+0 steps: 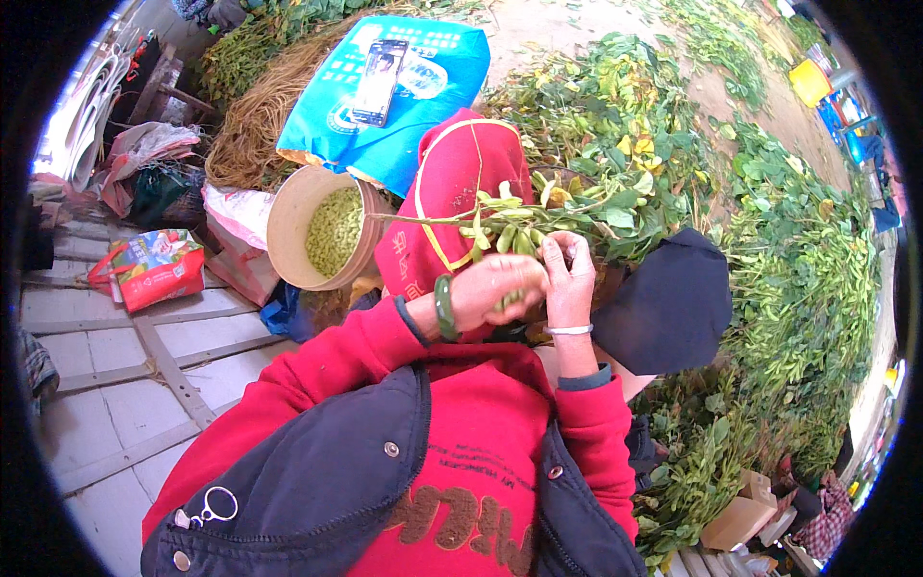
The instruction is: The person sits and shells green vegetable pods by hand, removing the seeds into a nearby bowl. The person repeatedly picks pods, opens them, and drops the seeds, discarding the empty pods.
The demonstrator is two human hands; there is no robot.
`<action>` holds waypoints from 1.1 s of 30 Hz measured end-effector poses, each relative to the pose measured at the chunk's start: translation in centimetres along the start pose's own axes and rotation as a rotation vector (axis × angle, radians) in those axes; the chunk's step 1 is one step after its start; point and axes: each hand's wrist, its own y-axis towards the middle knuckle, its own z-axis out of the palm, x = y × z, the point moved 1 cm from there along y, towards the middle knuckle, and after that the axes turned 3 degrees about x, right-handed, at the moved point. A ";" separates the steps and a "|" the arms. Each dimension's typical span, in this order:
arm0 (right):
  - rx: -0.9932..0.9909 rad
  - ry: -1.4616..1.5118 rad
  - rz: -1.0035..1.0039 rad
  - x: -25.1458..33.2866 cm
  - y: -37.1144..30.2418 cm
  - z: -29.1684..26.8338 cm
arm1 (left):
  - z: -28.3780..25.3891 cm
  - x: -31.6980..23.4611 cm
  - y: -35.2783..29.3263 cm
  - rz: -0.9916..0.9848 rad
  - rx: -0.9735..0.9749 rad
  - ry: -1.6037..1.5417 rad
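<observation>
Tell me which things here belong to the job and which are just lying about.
Seemingly part of the job:
podded stem by the left hand and right hand
bucket of green beans
heaped plants

Apparently just lying about:
phone on the blue bag
red bag
cardboard box

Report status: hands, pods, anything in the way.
Left hand curled around pods; right hand beside pod cluster. Cluster hanging on stalk, just beyond hands. Bucket off left; nothing seen blocking the hands.
</observation>
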 end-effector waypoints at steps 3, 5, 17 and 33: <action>0.008 -0.199 -0.114 0.6 -0.8 -0.4 | -0.9 0.6 1.4 -0.002 -0.328 -0.128; 0.005 -0.335 -0.176 1.1 -1.2 0.0 | -1.1 0.7 1.8 0.041 -0.230 -0.262; 0.355 -0.262 0.186 1.0 -2.7 -0.9 | -1.4 1.3 2.1 0.166 -0.357 0.125; 0.494 -0.196 0.201 2.4 -2.7 -1.3 | -3.3 -0.3 0.7 0.082 0.053 -0.129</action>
